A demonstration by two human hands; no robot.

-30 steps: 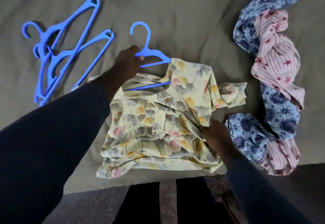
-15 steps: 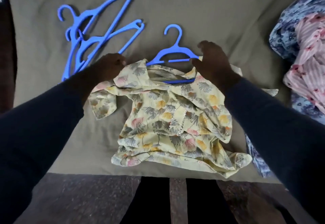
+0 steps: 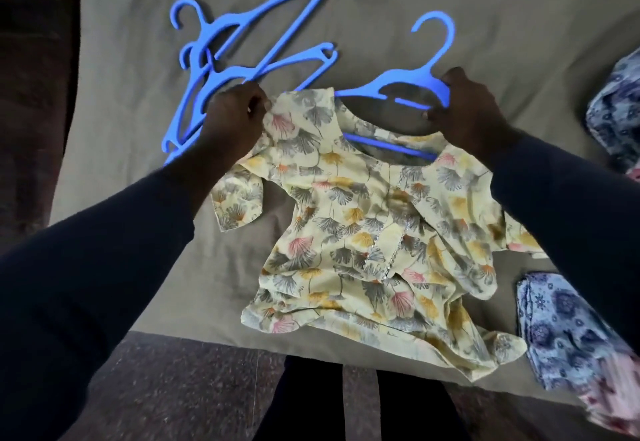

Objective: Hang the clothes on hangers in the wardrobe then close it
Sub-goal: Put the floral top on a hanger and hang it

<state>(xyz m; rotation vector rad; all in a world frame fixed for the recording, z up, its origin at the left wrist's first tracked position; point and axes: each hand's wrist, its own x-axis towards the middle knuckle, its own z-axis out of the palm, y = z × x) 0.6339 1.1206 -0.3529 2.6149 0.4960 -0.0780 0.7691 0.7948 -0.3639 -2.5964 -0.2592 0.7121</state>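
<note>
A yellow floral top lies spread on the olive bedsheet. A blue hanger sits partly inside its neckline, hook pointing away from me. My left hand pinches the top's left shoulder fabric. My right hand grips the hanger's right arm at the top's right shoulder. The hanger's left end is hidden under the fabric.
Spare blue hangers lie piled at the upper left of the bed. Blue floral and pink striped clothes lie at the right edge. The bed's front edge and dark floor run below; my legs stand against it.
My right hand left the top's hem and moved up to the hanger's right arm. My left hand let go of the hanger and took the left shoulder fabric. The top now lies spread open.
</note>
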